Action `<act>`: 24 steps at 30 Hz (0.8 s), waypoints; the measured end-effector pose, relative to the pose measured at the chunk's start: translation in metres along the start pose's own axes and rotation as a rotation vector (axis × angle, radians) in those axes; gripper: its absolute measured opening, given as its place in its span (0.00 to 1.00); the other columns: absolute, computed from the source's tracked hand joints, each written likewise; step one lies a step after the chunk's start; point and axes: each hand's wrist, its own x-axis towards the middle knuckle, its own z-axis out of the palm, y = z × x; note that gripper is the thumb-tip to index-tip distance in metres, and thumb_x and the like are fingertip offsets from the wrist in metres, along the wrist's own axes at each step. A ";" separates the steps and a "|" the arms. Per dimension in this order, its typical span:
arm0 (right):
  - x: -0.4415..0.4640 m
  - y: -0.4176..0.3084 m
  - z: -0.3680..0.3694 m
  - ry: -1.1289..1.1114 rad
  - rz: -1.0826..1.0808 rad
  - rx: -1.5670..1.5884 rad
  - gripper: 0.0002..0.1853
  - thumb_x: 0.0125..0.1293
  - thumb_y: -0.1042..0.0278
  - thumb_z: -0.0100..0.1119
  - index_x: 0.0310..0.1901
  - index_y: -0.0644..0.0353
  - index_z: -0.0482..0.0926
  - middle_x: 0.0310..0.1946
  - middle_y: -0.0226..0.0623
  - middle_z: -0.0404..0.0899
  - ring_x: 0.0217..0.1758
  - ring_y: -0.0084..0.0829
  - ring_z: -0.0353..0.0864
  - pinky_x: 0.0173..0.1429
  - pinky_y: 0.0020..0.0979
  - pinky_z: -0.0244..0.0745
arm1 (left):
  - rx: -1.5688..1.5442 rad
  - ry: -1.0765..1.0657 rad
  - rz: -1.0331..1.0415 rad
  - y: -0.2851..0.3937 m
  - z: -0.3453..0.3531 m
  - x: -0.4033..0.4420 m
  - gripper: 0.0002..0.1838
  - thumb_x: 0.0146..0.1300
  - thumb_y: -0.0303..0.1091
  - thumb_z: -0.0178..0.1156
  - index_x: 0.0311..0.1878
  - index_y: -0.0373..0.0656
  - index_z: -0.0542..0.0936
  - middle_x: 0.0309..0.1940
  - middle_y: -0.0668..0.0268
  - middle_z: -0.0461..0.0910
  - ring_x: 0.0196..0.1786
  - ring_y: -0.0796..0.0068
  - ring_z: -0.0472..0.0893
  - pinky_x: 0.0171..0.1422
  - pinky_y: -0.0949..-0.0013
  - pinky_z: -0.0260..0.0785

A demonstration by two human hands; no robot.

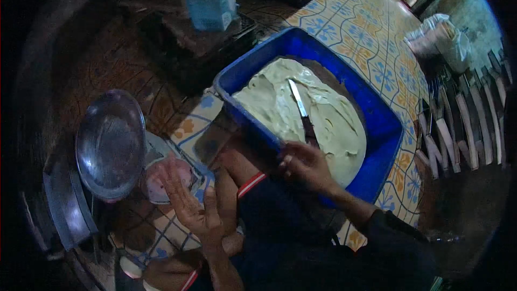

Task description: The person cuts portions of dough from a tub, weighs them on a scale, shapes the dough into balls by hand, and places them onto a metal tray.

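Note:
A blue plastic tub point(390, 145) stands tilted across my view and holds a broad mass of pale, creamy dough-like paste point(336, 124). On that paste lies a knife point(298, 97) with a bright blade and a dark handle pointing toward me. My right hand point(308, 166) is over the tub's near side, at the handle's end, with its fingers curled together. Whether they grip anything is hidden. My left hand point(195, 210) is open, fingers stretched out, beside a pinkish round thing point(164, 180) that I cannot identify.
A shiny round metal dish point(110, 145) is at the left. Behind it, a teal and white box point(210, 0) stands on a dark support. Several long wooden-looking strips point(471, 118) line the right, near a white plastic bag point(444, 37). Patterned tiles point(371, 27) cover the floor.

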 end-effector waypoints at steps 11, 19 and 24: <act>0.119 0.052 -0.144 0.170 -0.054 -0.733 0.30 0.51 0.73 0.63 0.57 0.65 0.64 0.33 0.56 0.79 0.37 0.53 0.80 0.46 0.44 0.75 | -0.335 -0.691 -0.277 -0.012 0.188 0.070 0.08 0.58 0.30 0.64 0.29 0.36 0.77 0.27 0.64 0.78 0.33 0.73 0.76 0.45 0.68 0.67; 0.043 -0.021 -0.194 0.336 0.107 0.234 0.25 0.49 0.81 0.51 0.54 0.69 0.70 0.27 0.37 0.74 0.23 0.25 0.75 0.23 0.27 0.70 | 0.133 -1.018 0.007 -0.100 0.335 0.130 0.34 0.48 0.43 0.72 0.59 0.47 0.71 0.61 0.50 0.66 0.65 0.53 0.65 0.62 0.46 0.63; 0.055 0.029 -0.199 0.597 -0.073 -0.218 0.21 0.66 0.79 0.46 0.61 0.69 0.66 0.34 0.42 0.78 0.33 0.25 0.79 0.34 0.28 0.76 | 0.624 -1.195 0.044 -0.110 0.417 0.117 0.67 0.24 0.54 0.80 0.73 0.66 0.52 0.73 0.45 0.46 0.75 0.36 0.38 0.67 0.21 0.42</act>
